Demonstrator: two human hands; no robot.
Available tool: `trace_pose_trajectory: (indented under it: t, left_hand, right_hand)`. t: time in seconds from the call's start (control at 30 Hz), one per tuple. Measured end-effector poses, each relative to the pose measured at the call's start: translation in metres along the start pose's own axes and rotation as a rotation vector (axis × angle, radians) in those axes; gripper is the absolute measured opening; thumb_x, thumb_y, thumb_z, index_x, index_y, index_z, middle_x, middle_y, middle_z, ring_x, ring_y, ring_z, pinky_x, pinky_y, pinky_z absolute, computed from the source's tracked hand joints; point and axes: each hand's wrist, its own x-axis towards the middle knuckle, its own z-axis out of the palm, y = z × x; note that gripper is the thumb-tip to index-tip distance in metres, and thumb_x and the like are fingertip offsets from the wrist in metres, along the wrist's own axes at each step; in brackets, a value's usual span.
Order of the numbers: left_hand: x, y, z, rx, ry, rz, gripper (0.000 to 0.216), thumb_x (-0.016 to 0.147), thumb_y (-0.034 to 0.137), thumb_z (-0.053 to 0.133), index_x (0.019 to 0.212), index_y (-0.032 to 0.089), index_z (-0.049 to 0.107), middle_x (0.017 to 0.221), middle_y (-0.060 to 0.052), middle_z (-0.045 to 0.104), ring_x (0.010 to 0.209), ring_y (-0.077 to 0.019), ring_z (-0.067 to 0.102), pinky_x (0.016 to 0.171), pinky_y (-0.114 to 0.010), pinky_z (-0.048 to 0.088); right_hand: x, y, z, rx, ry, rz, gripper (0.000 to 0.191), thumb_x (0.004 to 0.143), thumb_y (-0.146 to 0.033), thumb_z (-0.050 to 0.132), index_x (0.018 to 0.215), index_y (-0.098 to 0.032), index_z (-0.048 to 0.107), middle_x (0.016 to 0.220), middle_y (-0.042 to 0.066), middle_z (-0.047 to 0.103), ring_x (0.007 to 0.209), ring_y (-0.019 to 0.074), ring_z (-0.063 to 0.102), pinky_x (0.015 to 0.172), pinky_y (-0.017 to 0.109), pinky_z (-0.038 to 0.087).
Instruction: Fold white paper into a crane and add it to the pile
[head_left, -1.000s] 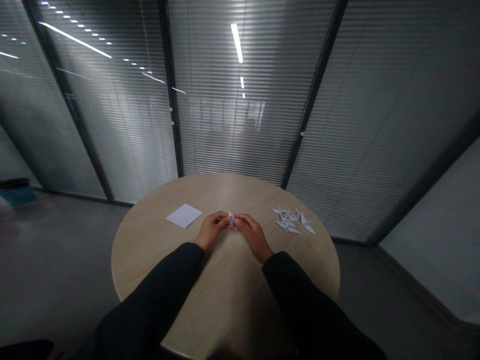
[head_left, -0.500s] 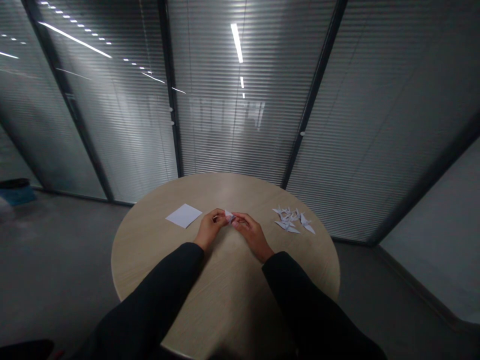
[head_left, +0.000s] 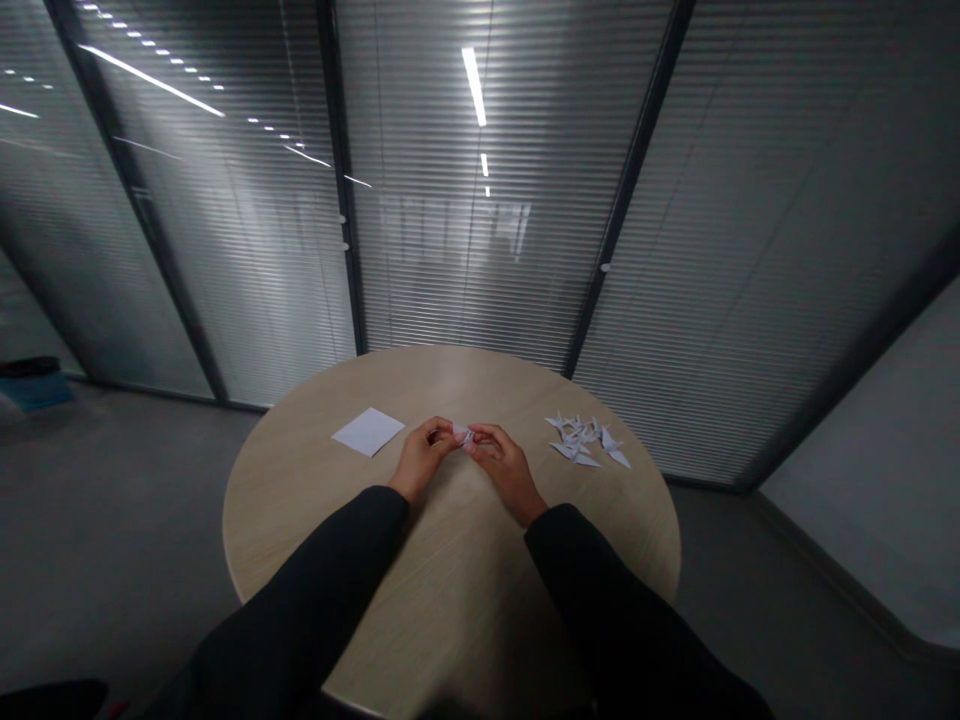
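Between my hands, just above the middle of the table, is a small folded piece of white paper (head_left: pixel 464 434). My left hand (head_left: pixel 422 455) pinches its left side between thumb and fingers. From the other side, my right hand (head_left: pixel 506 468) grips it the same way, fingertips close to those of the left. The fingers cover much of the paper, so its exact shape is hard to make out. To the left lies a flat white square of paper (head_left: pixel 368 432). Several folded paper cranes (head_left: pixel 576 437) are heaped on the right.
The round wooden table (head_left: pixel 442 570) has a curved edge all around. Behind it stand glass partitions with blinds (head_left: pixel 465 290) and dark frames. A blue bin (head_left: pixel 34 385) with a black liner is on the floor at far left.
The folded paper has turned slightly between my fingertips, and less of its white upper point shows. My hands have hardly shifted; the paper square and the cranes lie as before.
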Motion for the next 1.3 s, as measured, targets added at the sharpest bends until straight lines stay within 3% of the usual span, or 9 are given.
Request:
trace_pose_trajectory:
  t: [0.27, 0.53, 0.77, 0.9, 1.1, 1.3]
  left_hand:
    - [0.000, 0.000, 0.001, -0.060, 0.035, -0.009, 0.033, 0.063, 0.044, 0.072, 0.070, 0.018, 0.051, 0.056, 0.005, 0.053, 0.058, -0.0117, 0.052, 0.063, -0.025, 0.041]
    - [0.001, -0.003, 0.000, -0.067, 0.063, 0.015, 0.032, 0.066, 0.042, 0.070, 0.069, 0.018, 0.049, 0.051, 0.009, 0.045, 0.051, -0.0082, 0.043, 0.054, -0.021, 0.033]
    - [0.001, -0.006, 0.000, -0.025, 0.060, 0.029, 0.027, 0.068, 0.039, 0.069, 0.073, 0.017, 0.055, 0.058, 0.004, 0.054, 0.058, -0.0110, 0.052, 0.060, -0.023, 0.040]
    - [-0.002, -0.005, 0.001, 0.115, 0.015, 0.107, 0.023, 0.074, 0.037, 0.065, 0.083, 0.016, 0.064, 0.082, -0.005, 0.068, 0.076, -0.0171, 0.061, 0.073, -0.028, 0.046]
    - [-0.002, -0.016, 0.002, 0.139, -0.063, 0.169, 0.027, 0.074, 0.029, 0.065, 0.098, 0.016, 0.068, 0.102, -0.010, 0.069, 0.091, -0.0204, 0.065, 0.087, -0.035, 0.049]
    - [0.000, -0.016, 0.000, 0.081, -0.043, 0.140, 0.026, 0.070, 0.030, 0.071, 0.093, 0.016, 0.070, 0.097, -0.010, 0.072, 0.088, -0.0221, 0.067, 0.087, -0.037, 0.051]
  right_hand:
    - [0.000, -0.004, -0.005, -0.003, -0.028, -0.037, 0.034, 0.080, -0.042, 0.061, 0.108, -0.023, 0.067, 0.112, 0.006, 0.065, 0.104, 0.0216, 0.060, 0.093, 0.037, 0.046]
    - [0.000, -0.001, -0.006, 0.002, -0.016, -0.018, 0.037, 0.083, -0.043, 0.057, 0.113, -0.024, 0.065, 0.117, 0.006, 0.064, 0.103, 0.0225, 0.061, 0.093, 0.038, 0.046]
    - [0.001, 0.003, -0.003, 0.068, 0.004, 0.019, 0.042, 0.079, -0.044, 0.062, 0.114, -0.021, 0.060, 0.107, 0.007, 0.065, 0.097, 0.0203, 0.061, 0.089, 0.036, 0.048]
    - [0.001, 0.002, -0.003, 0.076, 0.073, 0.011, 0.039, 0.074, -0.042, 0.068, 0.105, -0.022, 0.057, 0.095, 0.005, 0.064, 0.093, 0.0191, 0.061, 0.088, 0.035, 0.048]
    - [0.001, -0.001, -0.003, 0.047, 0.077, -0.019, 0.031, 0.075, -0.041, 0.067, 0.098, -0.021, 0.060, 0.097, 0.006, 0.065, 0.095, 0.0199, 0.061, 0.089, 0.037, 0.049]
    - [0.001, 0.006, -0.004, -0.003, 0.015, -0.051, 0.038, 0.072, -0.035, 0.070, 0.106, -0.022, 0.064, 0.100, 0.006, 0.064, 0.092, 0.0195, 0.063, 0.083, 0.035, 0.052]
